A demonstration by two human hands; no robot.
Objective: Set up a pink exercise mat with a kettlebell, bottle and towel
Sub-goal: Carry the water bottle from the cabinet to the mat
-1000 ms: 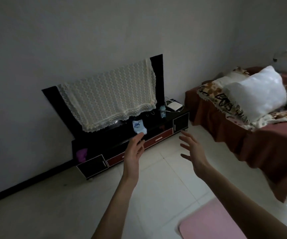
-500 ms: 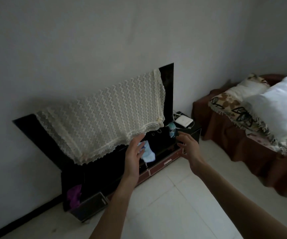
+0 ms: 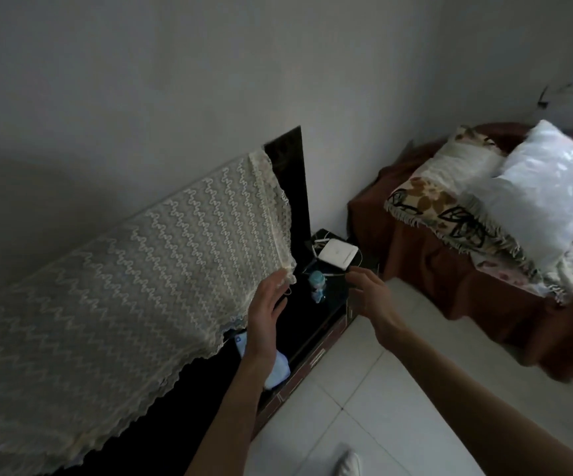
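Since half a second ago we have come closer to the low black cabinet [image 3: 316,333], so the cream lace cover [image 3: 134,304] draped over the dark flat screen [image 3: 287,173] now fills the left of the view, and both our hands have advanced over the cabinet top toward the small bottle.

We count two hands. Our left hand [image 3: 264,312] is held edge-on with fingers straight and loosely together, holding nothing, its fingertips at the lower corner of the lace cover; whether they touch it we cannot tell. Our right hand [image 3: 369,290] is spread with fingers slightly bent, also empty, hovering just right of the bottle.

One small clear plastic bottle with a pale blue cap [image 3: 317,286] stands upright on the cabinet top, between the two hands and apart from both. One light blue-and-white folded towel [image 3: 278,367] lies on the cabinet's front edge, partly hidden under our left wrist.

Behind the bottle sits one flat white box [image 3: 338,253] with thin white cables beside it. To the right, a bed with a rust-brown cover [image 3: 450,286] carries one white pillow [image 3: 546,190] leaning on a floral-patterned blanket [image 3: 436,207]. One white shoe tip [image 3: 348,463] shows on the pale tiled floor [image 3: 398,389].
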